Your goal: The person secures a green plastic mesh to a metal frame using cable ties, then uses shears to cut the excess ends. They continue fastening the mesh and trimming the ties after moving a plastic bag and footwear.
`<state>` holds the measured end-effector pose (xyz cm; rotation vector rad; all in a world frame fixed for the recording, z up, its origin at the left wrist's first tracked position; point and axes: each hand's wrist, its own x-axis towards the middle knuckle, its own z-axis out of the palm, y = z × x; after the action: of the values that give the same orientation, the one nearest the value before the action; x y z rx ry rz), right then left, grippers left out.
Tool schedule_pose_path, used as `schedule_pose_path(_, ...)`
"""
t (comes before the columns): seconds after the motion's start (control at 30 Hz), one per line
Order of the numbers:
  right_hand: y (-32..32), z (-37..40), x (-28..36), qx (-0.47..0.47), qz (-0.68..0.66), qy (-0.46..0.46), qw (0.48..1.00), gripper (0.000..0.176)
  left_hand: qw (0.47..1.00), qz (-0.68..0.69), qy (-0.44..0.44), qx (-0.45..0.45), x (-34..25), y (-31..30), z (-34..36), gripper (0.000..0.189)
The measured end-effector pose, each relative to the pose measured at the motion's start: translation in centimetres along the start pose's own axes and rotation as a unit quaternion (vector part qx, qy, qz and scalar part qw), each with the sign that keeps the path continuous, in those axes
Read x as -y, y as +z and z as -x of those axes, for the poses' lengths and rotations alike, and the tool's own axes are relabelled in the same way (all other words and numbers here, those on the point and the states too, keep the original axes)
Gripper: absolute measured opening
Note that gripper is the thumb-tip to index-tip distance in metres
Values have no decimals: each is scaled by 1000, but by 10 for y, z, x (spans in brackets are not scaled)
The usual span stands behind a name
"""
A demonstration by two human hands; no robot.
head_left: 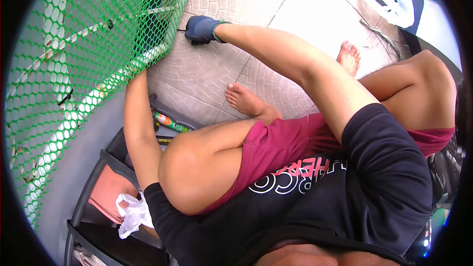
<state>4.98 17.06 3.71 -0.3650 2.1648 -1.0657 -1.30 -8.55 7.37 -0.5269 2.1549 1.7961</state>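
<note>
My right hand (201,30) wears a dark blue glove and is closed at the net's right edge. From its fingers a thin black tie (182,30) runs left to the green plastic mesh (88,4). My left forearm (139,118) reaches up to the whitish pole (106,84) along the mesh and passes behind it. The mesh hides my left hand, so its fingers cannot be made out. Two similar black ties, one at the upper crossbar (110,24) and one lower on the left, hang on the mesh.
Bare feet rest on patterned paving (217,64). Beside my left leg lie a green and orange tube (170,122) and a dark-framed caddy (79,207) holding a salmon-coloured item (109,192) and a white plastic bag (132,212). Another white bag (391,4) lies upper right.
</note>
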Motion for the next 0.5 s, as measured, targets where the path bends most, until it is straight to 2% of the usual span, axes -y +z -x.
schedule_pose_path(0.1, -4, -1, 4, 50, -11, 27, 998, 27, 1000, 1, 0, -5, 0, -1, -1, 25)
schedule_pose_path(0.17, 6, -4, -1, 51, 9, -5, 999, 28, 1000, 0, 0, -6, 0, -2, 1, 25)
schedule_pose_path(0.23, 12, -5, -3, 31, 24, -50, 998, 30, 1000, 0, 1, -8, -2, -4, 3, 25)
schedule_pose_path(0.3, 17, -5, -1, 31, 15, -51, 998, 33, 1000, 1, 3, -8, -2, -4, 4, 24)
schedule_pose_path(0.37, 23, -4, 3, -18, 59, -41, 997, 27, 1000, 1, 5, -9, -3, -7, 5, 24)
schedule_pose_path(0.4, 31, -8, 1, -100, -88, 29, 991, 26, 1000, 3, 4, -7, -6, -7, 7, 24)
schedule_pose_path(0.43, 38, -11, -2, -99, -87, 28, 991, 26, 1000, 2, 5, -7, -5, -7, 7, 24)
schedule_pose_path(0.5, 48, -13, -12, -38, -73, -26, 996, 32, 1000, 2, 7, -6, -3, -7, 7, 24)
